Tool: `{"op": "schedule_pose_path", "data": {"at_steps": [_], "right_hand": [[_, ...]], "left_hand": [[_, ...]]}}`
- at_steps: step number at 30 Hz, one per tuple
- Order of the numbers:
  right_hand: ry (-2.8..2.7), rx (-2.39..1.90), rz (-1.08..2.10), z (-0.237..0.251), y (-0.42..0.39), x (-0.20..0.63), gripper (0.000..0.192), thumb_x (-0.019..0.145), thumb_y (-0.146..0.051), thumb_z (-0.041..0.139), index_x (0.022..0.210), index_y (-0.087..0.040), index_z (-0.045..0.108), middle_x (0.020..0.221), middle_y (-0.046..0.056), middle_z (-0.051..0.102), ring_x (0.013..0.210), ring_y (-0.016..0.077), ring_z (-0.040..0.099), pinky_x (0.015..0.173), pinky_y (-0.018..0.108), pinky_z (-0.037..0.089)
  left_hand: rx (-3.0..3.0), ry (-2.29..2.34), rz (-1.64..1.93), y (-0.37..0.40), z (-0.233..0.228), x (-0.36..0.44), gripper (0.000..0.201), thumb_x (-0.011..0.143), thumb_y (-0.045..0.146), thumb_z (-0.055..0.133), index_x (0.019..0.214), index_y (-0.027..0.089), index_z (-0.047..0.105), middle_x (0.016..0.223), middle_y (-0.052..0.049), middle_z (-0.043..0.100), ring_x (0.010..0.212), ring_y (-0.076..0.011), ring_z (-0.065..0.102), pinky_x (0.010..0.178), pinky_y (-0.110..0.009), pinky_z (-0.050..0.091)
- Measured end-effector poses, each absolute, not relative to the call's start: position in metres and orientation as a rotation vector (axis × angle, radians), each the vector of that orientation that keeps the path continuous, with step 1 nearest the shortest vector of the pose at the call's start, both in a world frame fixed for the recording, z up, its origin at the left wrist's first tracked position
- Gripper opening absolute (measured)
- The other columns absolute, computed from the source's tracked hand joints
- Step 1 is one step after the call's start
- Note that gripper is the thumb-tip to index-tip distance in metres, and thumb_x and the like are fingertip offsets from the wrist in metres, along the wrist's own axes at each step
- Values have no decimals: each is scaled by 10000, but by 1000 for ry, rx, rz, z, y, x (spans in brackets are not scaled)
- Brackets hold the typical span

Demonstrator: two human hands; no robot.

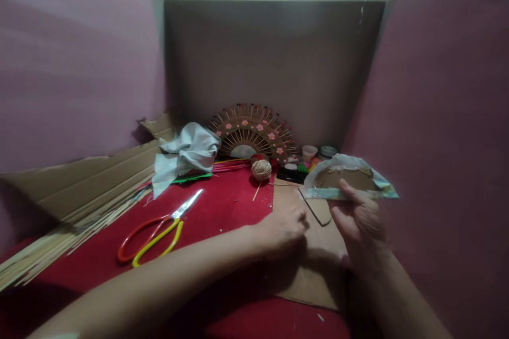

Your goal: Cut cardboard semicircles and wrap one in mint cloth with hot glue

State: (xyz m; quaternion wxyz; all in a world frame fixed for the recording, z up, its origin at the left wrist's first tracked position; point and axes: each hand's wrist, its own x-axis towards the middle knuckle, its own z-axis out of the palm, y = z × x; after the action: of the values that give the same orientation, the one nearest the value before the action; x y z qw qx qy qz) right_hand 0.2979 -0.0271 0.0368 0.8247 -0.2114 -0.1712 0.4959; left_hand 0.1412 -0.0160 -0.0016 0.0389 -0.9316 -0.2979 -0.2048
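Note:
My right hand [358,217] holds up a half-round cardboard piece [345,177], thumb on its face. Pale cloth or paper wraps over its curved edge, and a light blue-green strip runs along the straight one. My left hand [284,228] hovers over or rests on a flat cardboard sheet [306,280], fingers curled in; whatever they hold is hidden. Just beyond those fingers shows a thin dark bent line or wire [316,212]. Left of the hands lie scissors [170,222] with red and yellow handles, blades parted slightly.
Against the back wall stands a stick fan [248,132] with pink flowers. A ball of twine [261,169], crumpled pale cloth [189,148] and small tubs [309,152] sit in front. Thin sticks [79,233] and torn cardboard [83,185] line the left side of the red surface [222,212].

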Motion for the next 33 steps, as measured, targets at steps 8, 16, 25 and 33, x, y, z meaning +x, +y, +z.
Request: {"op": "schedule_pose_path", "data": {"at_steps": [8, 16, 25, 33], "right_hand": [[-410, -433, 1228, 27, -15, 270, 322, 639, 48, 609, 837, -204, 640, 715, -37, 692, 714, 131, 682, 735, 264, 593], [-310, -514, 1345, 27, -5, 245, 297, 702, 48, 549, 833, -210, 616, 636, -57, 635, 577, 86, 607, 660, 196, 571], [-310, -563, 1354, 20, -6, 233, 325, 668, 57, 568, 851, -209, 609, 687, -49, 640, 601, 92, 593, 664, 202, 554], [-346, -597, 1303, 8, -2, 237, 231, 651, 25, 601, 686, -199, 557, 613, -48, 577, 626, 108, 577, 728, 251, 542]], "left_hand": [[-2744, -1668, -1540, 38, 37, 26, 328, 875, 417, 425, 638, 200, 492, 543, 18, 453, 452, -113, 401, 462, -251, 341], [-3308, -1930, -1716, 16, 21, 44, 419, 798, 526, 586, 836, 109, 615, 777, -73, 630, 589, -118, 560, 486, -240, 452], [-3780, -1886, -1753, 13, 8, 69, 219, 739, 310, 708, 757, 99, 653, 628, -14, 595, 523, -84, 525, 459, -195, 387], [-3580, -1980, -1780, 9, 2, 74, 212, 728, 326, 651, 638, 150, 575, 530, 19, 547, 449, -89, 475, 442, -219, 364]]}}
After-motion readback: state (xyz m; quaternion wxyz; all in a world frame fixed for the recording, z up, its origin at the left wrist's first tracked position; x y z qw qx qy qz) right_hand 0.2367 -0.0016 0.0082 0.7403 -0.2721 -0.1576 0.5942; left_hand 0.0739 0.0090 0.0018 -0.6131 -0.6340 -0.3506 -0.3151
